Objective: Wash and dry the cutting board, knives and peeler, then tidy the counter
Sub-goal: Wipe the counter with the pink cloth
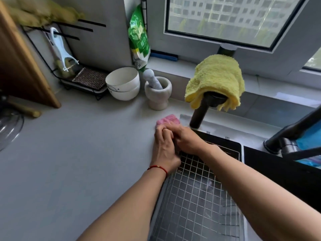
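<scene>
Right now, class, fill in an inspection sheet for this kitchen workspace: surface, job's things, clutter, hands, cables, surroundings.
Surface: grey counter, bare in front.
Job's things: white peeler hangs on the rack; pink cloth at the sink edge.
Clutter: stacked bowls, mortar with pestle, green bag.
Hands: left hand and right hand together on the pink cloth; grip unclear.
Cables: nothing seen.
Surroundings: yellow towel draped over the faucet; window behind.

Writing on the green bag

The tall green and white plastic bag [139,37], standing far above the fingers of both hands by the window, has white printed signs on it. They are too blurry to read.
</scene>
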Demonstrator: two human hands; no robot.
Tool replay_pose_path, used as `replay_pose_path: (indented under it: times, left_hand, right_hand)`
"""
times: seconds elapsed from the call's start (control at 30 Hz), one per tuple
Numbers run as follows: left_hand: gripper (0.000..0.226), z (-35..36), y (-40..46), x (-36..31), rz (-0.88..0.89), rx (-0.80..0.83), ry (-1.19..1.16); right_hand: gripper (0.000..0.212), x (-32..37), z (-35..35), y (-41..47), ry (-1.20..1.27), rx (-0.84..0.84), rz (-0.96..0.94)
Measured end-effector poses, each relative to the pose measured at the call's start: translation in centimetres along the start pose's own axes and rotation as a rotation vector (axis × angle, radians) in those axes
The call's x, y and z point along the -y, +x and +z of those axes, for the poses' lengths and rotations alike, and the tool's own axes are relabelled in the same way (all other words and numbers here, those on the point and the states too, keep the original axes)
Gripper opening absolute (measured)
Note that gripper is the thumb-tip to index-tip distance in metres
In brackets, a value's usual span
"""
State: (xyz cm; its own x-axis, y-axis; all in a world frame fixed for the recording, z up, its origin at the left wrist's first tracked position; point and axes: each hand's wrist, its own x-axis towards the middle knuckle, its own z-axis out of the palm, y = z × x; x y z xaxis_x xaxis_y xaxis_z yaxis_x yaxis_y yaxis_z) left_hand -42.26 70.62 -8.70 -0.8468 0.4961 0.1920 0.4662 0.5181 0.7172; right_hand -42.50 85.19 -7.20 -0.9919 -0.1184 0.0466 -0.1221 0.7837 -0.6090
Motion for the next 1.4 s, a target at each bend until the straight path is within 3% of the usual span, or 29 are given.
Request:
replay_pose_path:
  times: [0.13, 0.23, 0.43, 0.57, 0.7, 0.77, 0.87, 1.07, 1.13, 1.2, 1.4]
  left_hand:
    - [0.053, -5.0, -3.2, 1.4, 0.068, 0.05, 0.019]
    - [0.047, -10.9, -6.1, 3.9, 0.009, 0.061, 0.07]
    - [0.029, -13.3, -10.3, 2.6, -0.179, 0.028, 0.182]
    - [0.031, -13.5, -13.7, 0.4, -0.261, 0.037, 0.156]
    - [0.036, -15.7, -16.0, 0.2, -0.261, -0.014, 0.157]
    - [0.036, -17.1, -17.6, 0.7, -0.291, -0.018, 0.163]
    - [0.036, -18.6, -20.1, 1.4, -0.34, 0.009, 0.163]
    - [0.02, -18.0, -24.3, 0.3, -0.469, -0.087, 0.104]
    - [0.018, -17.4, -25.2, -0.7, -0.505, -0.049, 0.118]
    - [0.026, -16.5, -26.0, -1.4, -0.417, 0.03, 0.144]
    - [0.044, -13.4, -24.8, -3.8, 0.068, 0.4, 0.243]
  right_hand:
    - [0.047, -0.4, -0.3, 2.3, -0.253, 0.038, 0.096]
    - [0.053, 2.9, 3.1, 3.5, -0.375, 0.044, 0.182]
    - [0.073, 13.9, 11.1, -7.7, -0.285, 0.17, -0.204]
    - [0.061, 16.3, 13.4, -12.4, -0.256, 0.209, -0.258]
    - [0.064, 13.5, 10.4, -5.0, -0.475, -0.046, 0.243]
    - [0.065, 12.9, 9.6, -2.4, -0.415, -0.025, 0.404]
    - [0.07, 14.6, 11.7, -4.2, -0.407, 0.028, 0.318]
    - [0.066, 24.1, 18.5, -18.0, -0.193, 0.199, -0.073]
    - [0.076, 25.2, 18.6, -22.3, -0.202, 0.251, -0.12]
    - [0.085, 24.1, 17.5, -26.3, -0.232, 0.284, -0.109]
    - [0.082, 19.0, 12.5, -35.2, -0.23, 0.272, -0.083]
